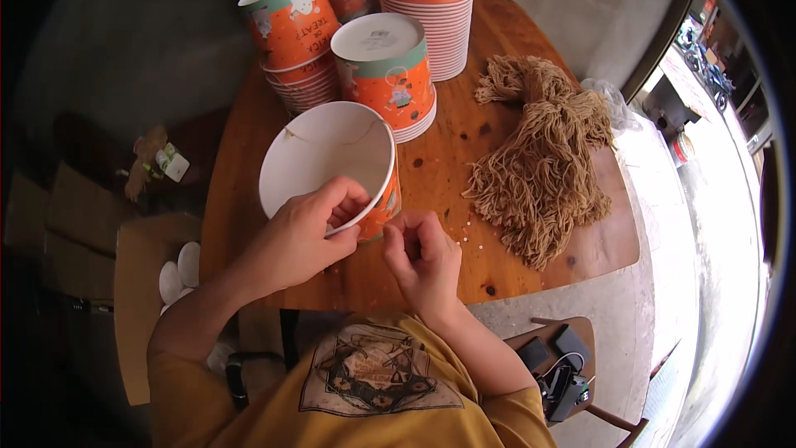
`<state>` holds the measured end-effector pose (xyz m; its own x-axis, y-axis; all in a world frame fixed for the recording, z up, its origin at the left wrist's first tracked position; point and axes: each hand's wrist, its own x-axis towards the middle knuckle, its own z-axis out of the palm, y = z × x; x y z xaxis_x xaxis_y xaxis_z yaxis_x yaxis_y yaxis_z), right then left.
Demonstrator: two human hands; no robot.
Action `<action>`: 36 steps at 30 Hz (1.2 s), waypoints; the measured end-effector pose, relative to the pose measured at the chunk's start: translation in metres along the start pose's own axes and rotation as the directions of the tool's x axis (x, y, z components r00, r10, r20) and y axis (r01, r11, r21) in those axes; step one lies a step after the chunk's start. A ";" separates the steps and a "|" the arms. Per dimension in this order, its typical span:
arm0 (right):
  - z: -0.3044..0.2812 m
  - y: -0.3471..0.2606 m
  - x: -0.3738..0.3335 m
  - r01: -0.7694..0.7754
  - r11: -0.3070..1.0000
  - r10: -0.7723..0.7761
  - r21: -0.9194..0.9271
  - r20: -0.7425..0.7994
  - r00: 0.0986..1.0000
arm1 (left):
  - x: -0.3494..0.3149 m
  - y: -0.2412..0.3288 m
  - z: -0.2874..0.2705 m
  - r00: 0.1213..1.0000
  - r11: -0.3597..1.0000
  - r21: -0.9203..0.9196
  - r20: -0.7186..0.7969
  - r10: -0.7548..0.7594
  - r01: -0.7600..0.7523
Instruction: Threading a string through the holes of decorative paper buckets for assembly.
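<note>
An orange paper bucket (327,153) with a white inside stands tilted toward me at the table's front. My left hand (319,220) grips its near rim, fingers inside and thumb outside. A thin brown string (290,132) shows at the far left of the rim, and another thin strand at the far right. Just right of the bucket, my right hand (423,259) is closed in a pinch; what it holds, if anything, is too small to make out. A bundle of brown cords (543,162) lies farther right on the table.
Behind the bucket stand upside-down orange buckets (390,87) and tall nested stacks (427,33). Small white bits (466,241) lie on the wooden table (448,174). A cardboard box (145,282) with white discs is at left; a stool (572,357) with dark devices is at lower right.
</note>
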<state>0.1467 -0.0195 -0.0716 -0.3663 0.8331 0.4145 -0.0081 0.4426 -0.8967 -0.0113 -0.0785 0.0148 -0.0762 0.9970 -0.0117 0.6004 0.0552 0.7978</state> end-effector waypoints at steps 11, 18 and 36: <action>0.009 0.018 0.007 0.028 0.998 -0.032 -0.051 -0.088 0.996 | 0.014 -0.001 0.009 0.999 0.996 -0.068 0.020 -0.048 0.049; 0.008 0.022 0.010 0.087 0.987 -0.101 -0.134 -0.103 0.990 | 0.019 0.004 0.013 0.999 0.999 -0.013 0.016 -0.047 0.047; 0.008 0.026 0.012 0.179 0.951 -0.204 -0.252 -0.077 0.976 | 0.030 -0.001 0.000 0.953 0.891 -0.372 0.248 -0.176 0.261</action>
<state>0.1349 -0.0002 -0.0913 -0.2840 0.7483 0.5995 0.1612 0.6536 -0.7394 -0.0137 -0.0485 0.0140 0.0191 0.9536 -0.3005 0.2185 0.2893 0.9320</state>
